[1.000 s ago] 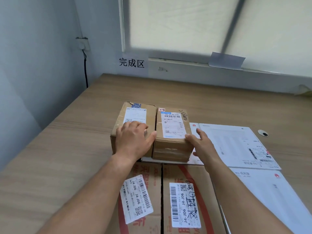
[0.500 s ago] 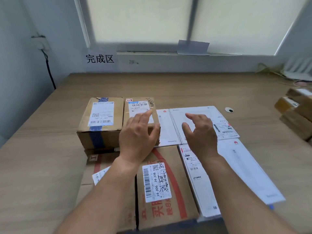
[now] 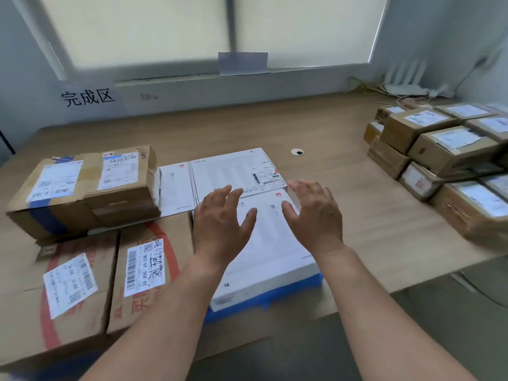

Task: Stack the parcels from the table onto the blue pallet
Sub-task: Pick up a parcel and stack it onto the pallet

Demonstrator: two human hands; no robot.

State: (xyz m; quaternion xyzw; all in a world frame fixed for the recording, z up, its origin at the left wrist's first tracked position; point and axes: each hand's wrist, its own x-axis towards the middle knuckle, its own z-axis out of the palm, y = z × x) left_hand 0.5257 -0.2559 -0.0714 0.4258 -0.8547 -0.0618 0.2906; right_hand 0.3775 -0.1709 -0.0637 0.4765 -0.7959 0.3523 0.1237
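The left hand (image 3: 222, 224) and the right hand (image 3: 316, 215) are both wide, with fingers spread, and they hold nothing; they hang side by side over the near flat white box (image 3: 269, 251) (I cannot tell if they touch it). A strip of the blue plastic pallet (image 3: 277, 296) peeks out under this box, by the near edge of the wooden bench (image 3: 357, 210). Behind that box lies a second flat white box (image 3: 233, 169) with a small label; a narrow white box (image 3: 174, 188) lies just beside it on the left. Left of these, two small brown cardboard parcels, the taped parcel (image 3: 52, 196) with blue tape and the labelled parcel (image 3: 123, 182), sit touching each other on top of two big brown cartons with red print (image 3: 82, 284). At the right edge of the bench a pile of brown cardboard parcels (image 3: 439, 149) waits, well apart from the hands. A small round black and white disc (image 3: 297, 152) lies on the bench between the white boxes and that pile. A white router (image 3: 406, 83) sits at the far right corner; a white sign with black writing (image 3: 88, 97) is on the wall past the far edge.
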